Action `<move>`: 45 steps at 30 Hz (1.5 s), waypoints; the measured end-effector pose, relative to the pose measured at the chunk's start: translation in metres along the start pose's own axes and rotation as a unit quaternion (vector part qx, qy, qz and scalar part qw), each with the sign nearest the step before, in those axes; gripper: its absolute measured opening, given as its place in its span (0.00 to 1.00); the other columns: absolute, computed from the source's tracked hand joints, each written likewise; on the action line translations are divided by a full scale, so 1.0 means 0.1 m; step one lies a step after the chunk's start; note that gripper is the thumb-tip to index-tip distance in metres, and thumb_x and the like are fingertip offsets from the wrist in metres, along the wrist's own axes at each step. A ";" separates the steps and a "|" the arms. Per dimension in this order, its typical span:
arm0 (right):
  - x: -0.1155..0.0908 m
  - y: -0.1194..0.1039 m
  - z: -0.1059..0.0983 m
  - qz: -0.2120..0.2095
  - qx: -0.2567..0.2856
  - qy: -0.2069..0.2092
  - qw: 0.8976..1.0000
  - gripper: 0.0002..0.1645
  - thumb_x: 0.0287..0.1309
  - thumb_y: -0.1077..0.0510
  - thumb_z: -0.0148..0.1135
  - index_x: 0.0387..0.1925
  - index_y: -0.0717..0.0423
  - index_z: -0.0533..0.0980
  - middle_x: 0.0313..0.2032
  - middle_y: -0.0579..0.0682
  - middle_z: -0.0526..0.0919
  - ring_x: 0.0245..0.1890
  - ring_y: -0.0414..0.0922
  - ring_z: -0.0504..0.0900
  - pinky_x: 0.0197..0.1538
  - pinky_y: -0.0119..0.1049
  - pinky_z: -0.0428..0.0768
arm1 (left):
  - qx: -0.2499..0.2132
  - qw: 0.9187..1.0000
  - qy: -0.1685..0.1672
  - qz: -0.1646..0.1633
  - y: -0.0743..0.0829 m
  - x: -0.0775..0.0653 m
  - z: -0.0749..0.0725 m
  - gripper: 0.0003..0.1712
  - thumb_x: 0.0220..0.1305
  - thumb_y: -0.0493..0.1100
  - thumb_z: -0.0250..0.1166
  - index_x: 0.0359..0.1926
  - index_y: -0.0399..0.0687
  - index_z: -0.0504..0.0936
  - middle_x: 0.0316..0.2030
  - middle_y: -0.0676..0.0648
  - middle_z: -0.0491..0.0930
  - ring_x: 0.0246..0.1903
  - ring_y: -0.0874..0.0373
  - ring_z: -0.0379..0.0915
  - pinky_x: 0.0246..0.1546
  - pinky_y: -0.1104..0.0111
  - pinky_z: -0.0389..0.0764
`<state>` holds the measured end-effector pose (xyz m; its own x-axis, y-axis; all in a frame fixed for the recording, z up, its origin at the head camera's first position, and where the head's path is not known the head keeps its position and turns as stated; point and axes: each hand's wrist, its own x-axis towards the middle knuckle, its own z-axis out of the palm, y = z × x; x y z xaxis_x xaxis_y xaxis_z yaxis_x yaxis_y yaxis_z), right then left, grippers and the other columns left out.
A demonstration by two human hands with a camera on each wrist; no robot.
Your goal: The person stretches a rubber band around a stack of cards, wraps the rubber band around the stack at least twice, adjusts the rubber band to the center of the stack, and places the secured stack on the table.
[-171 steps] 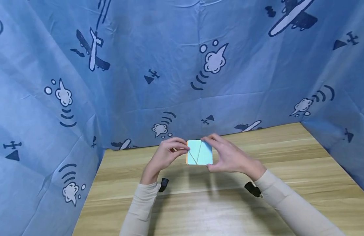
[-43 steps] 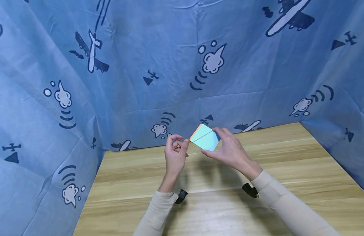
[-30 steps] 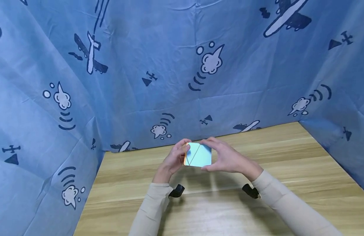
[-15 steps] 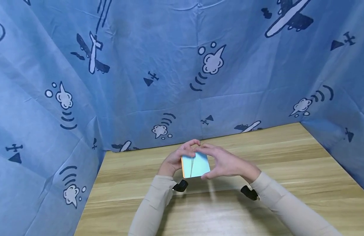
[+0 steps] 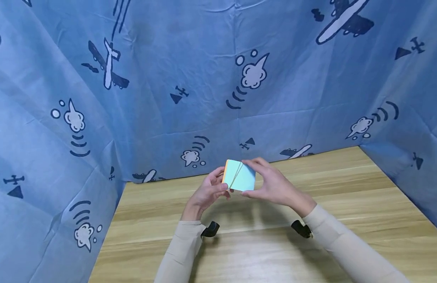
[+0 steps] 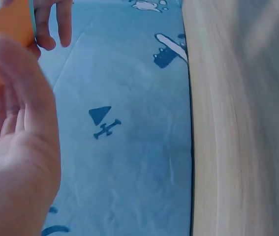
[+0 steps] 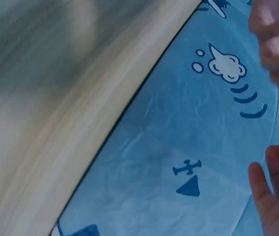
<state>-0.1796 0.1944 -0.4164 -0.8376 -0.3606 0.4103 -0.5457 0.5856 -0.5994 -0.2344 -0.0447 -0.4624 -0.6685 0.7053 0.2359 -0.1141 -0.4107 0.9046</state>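
A square stack of sticky notes [image 5: 245, 178], pale blue on its face and orange along the left edge, is held up above the table. Thin rubber band strands [image 5: 237, 173] slant across the face and come close together near its bottom edge. My right hand [image 5: 275, 184] grips the stack between the thumb below and fingers above. The left hand [image 5: 206, 192] has its thumb at the lower left corner, other fingers partly behind the stack. In the left wrist view, the orange side [image 6: 11, 22] shows beyond the left thumb. Whether the left fingers also hold the band is unclear.
A wood-grain table [image 5: 151, 236] lies below the hands. Blue cloth [image 5: 190, 78] printed with planes and clouds hangs behind and on both sides. Black wrist cameras [image 5: 210, 229] sit at the sleeve cuffs.
The stack has tilted, dipped toward me and risen again in the right hand. The left hand has moved from its upper edge to its lower left corner. The band strands have shifted their slant.
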 end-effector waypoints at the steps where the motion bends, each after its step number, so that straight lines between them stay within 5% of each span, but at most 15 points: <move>1: 0.01 0.00 -0.02 0.002 -0.009 0.006 1.000 0.56 0.40 0.49 0.85 0.70 0.58 0.68 0.56 0.52 0.74 0.52 0.50 0.77 0.51 0.49 0.80 | 0.022 1.000 0.012 0.011 0.00 -0.03 0.01 0.28 0.62 0.42 0.73 0.60 0.42 0.73 0.43 0.47 0.82 0.34 0.57 0.79 0.29 0.69 0.82; 6: 0.03 0.00 -0.06 -0.003 -0.035 0.014 0.999 0.58 0.41 0.47 0.84 0.72 0.61 0.66 0.58 0.54 0.75 0.55 0.52 0.77 0.55 0.52 0.79 | 0.110 0.990 0.081 0.047 -0.01 -0.10 0.10 0.11 0.64 0.30 0.67 0.46 0.42 0.83 0.34 0.48 0.86 0.28 0.58 0.80 0.25 0.69 0.82; 12: 0.04 -0.01 -0.07 0.008 -0.056 0.009 0.998 0.59 0.43 0.45 0.83 0.72 0.61 0.65 0.62 0.57 0.74 0.59 0.56 0.76 0.58 0.55 0.77 | 0.193 0.968 0.144 0.074 -0.01 -0.11 0.24 0.10 0.64 0.30 0.68 0.43 0.25 0.82 0.31 0.44 0.86 0.24 0.59 0.79 0.21 0.70 0.81; 16: 0.03 -0.02 -0.06 0.014 -0.060 0.009 0.998 0.59 0.41 0.46 0.84 0.72 0.62 0.65 0.62 0.59 0.74 0.59 0.57 0.76 0.59 0.55 0.77 | 0.231 0.958 0.156 0.063 -0.05 -0.10 0.32 0.09 0.63 0.29 0.69 0.40 0.23 0.82 0.27 0.44 0.85 0.22 0.59 0.77 0.20 0.70 0.79; 23: 0.05 -0.02 -0.03 0.002 -0.068 0.001 0.998 0.61 0.40 0.48 0.84 0.72 0.63 0.64 0.61 0.59 0.75 0.58 0.56 0.77 0.58 0.53 0.78 | 0.228 0.964 0.136 0.005 -0.09 -0.07 0.35 0.11 0.64 0.33 0.70 0.40 0.24 0.83 0.26 0.45 0.85 0.21 0.58 0.77 0.21 0.70 0.79; 31: 0.01 0.00 -0.02 -0.002 -0.086 0.000 0.996 0.64 0.38 0.48 0.86 0.73 0.64 0.62 0.60 0.60 0.75 0.56 0.57 0.78 0.56 0.53 0.79 | 0.234 0.961 0.145 -0.013 -0.05 -0.12 0.28 0.11 0.64 0.35 0.69 0.39 0.25 0.83 0.27 0.37 0.84 0.22 0.56 0.78 0.19 0.69 0.79; 39: 0.01 -0.01 0.04 -0.023 -0.094 0.005 0.995 0.62 0.39 0.51 0.85 0.72 0.65 0.62 0.60 0.61 0.75 0.56 0.57 0.78 0.55 0.51 0.80 | 0.201 0.962 0.177 -0.044 -0.19 -0.06 0.39 0.09 0.63 0.34 0.70 0.36 0.27 0.82 0.20 0.48 0.81 0.18 0.59 0.76 0.17 0.70 0.78; 45: -0.01 0.01 0.02 -0.025 -0.096 0.004 0.995 0.61 0.40 0.51 0.85 0.72 0.65 0.63 0.60 0.62 0.75 0.57 0.57 0.77 0.56 0.52 0.80 | 0.177 0.969 0.157 -0.079 -0.17 -0.03 0.39 0.10 0.63 0.36 0.71 0.39 0.31 0.82 0.23 0.47 0.82 0.20 0.58 0.77 0.20 0.69 0.80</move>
<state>-0.1790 0.1937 -0.4192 -0.8093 -0.3871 0.4417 -0.5710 0.6949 -0.4371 -0.2016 -0.0178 -0.4648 -0.8597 0.5106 0.0159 -0.0110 -0.0497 0.9987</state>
